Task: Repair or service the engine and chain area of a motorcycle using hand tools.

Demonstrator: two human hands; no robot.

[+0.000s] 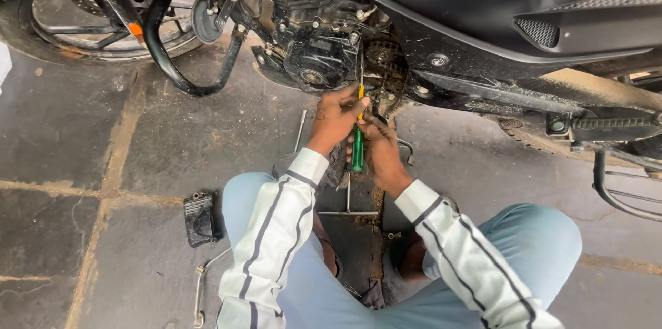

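Screwdriver [357, 144], green handle with a yellow shank, held upright right under the engine [312, 60] of the motorcycle [483, 18], tip pushed up into the grimy chain sprocket area [383, 70]. Left hand [336, 118] wrapped around the upper shank with fingers closed on it; right hand [378, 141] closed around the same tool just beside and lower, handle poking out below both. Probably light and stiff, hard plastic handle, steel shank, nothing fragile about it. Likely greasy though, given how oily both hands and the sprocket look, so slipping seems the real worry. Best hold is probably the fat green handle for torque, with the other hand up on the shank to steady the tip, pretty much as shown.

Hard to make out: the tip itself, buried behind the left hand's fingers and the dark chain. Can't tell whether it sits in a screw head or just pries at something. Chain mostly lost in shadow and dirt. Rear of the bike cut off at the right edge, front wheel [76, 18] cropped at top left.

On the stone floor [69, 150]: a black cover piece [199, 218] near the left knee, a long metal rod tool [301, 130] lying past the left wrist, and a T-shaped wrench [348, 206] between the knees, partly hidden by the sleeves.
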